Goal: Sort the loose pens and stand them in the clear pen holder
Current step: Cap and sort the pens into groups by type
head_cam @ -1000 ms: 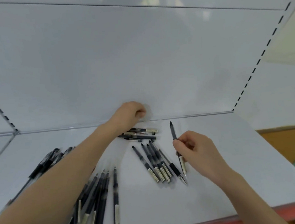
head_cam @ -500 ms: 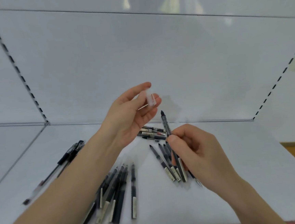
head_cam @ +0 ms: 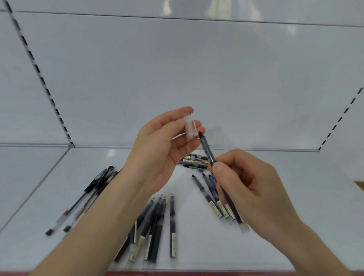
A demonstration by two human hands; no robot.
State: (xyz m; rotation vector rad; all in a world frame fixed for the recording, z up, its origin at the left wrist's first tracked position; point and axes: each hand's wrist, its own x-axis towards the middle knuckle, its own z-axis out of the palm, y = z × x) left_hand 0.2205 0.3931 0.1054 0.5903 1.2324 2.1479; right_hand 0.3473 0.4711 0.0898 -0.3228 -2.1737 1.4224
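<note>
The right hand (head_cam: 247, 189) pinches a dark pen (head_cam: 207, 148) between thumb and curled fingers, above the middle of the white shelf (head_cam: 312, 181). The pen's long axis is steeply tilted, and its dark tip points up and a little left. The left hand (head_cam: 162, 152), palm turned toward the pen, holds a clear cap (head_cam: 190, 126) nearly upright between thumb and fingertips, its other fingers loosely bent. The pen tip is just beside the cap's lower end; whether they touch cannot be told.

Loose pens lie flat on the shelf:
- A fanned front group (head_cam: 151, 226) near the front edge points toward the back.
- A second group (head_cam: 210, 194), partly under the right hand, angles back and left.
- A small rear group (head_cam: 195, 159) lies crosswise near the back edge.
- A left group (head_cam: 89, 196) lies diagonally toward the left edge.
</note>
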